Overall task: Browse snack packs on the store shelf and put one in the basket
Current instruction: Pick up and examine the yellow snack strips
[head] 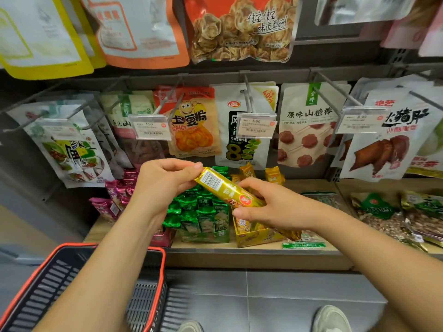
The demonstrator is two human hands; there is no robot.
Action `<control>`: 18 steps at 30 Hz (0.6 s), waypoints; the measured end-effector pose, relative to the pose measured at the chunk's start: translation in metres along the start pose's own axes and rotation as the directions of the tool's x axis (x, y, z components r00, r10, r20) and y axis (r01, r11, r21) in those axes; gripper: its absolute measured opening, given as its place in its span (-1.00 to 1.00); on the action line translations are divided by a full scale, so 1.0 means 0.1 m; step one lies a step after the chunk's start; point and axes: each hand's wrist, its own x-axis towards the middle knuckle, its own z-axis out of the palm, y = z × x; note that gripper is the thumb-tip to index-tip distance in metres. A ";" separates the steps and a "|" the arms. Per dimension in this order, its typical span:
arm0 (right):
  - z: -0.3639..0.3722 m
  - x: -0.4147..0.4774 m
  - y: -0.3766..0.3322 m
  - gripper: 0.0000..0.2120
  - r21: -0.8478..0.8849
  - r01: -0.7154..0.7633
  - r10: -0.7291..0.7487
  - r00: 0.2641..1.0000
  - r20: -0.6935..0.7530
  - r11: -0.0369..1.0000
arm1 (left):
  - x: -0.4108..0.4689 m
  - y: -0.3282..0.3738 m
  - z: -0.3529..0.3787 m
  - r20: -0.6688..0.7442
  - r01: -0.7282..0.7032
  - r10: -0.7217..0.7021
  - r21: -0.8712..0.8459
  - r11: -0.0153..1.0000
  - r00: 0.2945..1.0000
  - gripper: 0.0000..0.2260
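Shelf: wooden shelf [318, 185] in a store, grey tiled floor [275, 295] below its front edge.
Gold pack: a long gold pack [225, 188] held in the air over the shelf, tilted, barcode end up and to the left.
Left hand: the left hand [158, 185] pinches the barcode end between thumb and curled fingers [189, 167].
Right hand: the right hand [266, 207] grips the lower end, fingers curled round it.
Basket: black basket [148, 295] with a red rim, low on the left, well apart from the pack; the left forearm crosses over it and hides part of the rim.
Under the hands: green packs [201, 212] in the middle, pink packs [119, 195] to their left, a yellow box [251, 236] partly hidden by the right hand.
Behind: bags [309, 130] hanging on hooks [328, 98], with price tags [149, 127] in front of some of them.
Bottom edge: shoes [332, 317] on the floor.
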 end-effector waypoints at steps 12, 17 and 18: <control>0.19 0.08 -0.17 -0.62 0.390 -0.089 0.102 0.995 -0.015 0.916 | -0.01 -0.17 0.35 -0.104 0.096 -0.116 -0.182 0.979 0.988 -0.52; 0.23 0.09 -0.15 -0.70 0.440 -0.073 0.144 0.981 -0.129 0.895 | -0.14 -0.30 0.49 0.093 0.191 -0.183 -0.082 0.978 0.979 -0.80; 0.22 0.09 -0.14 -0.67 0.451 -0.089 0.159 0.980 -0.120 0.888 | -0.16 -0.31 0.50 0.113 0.183 -0.177 -0.044 0.982 0.978 -0.82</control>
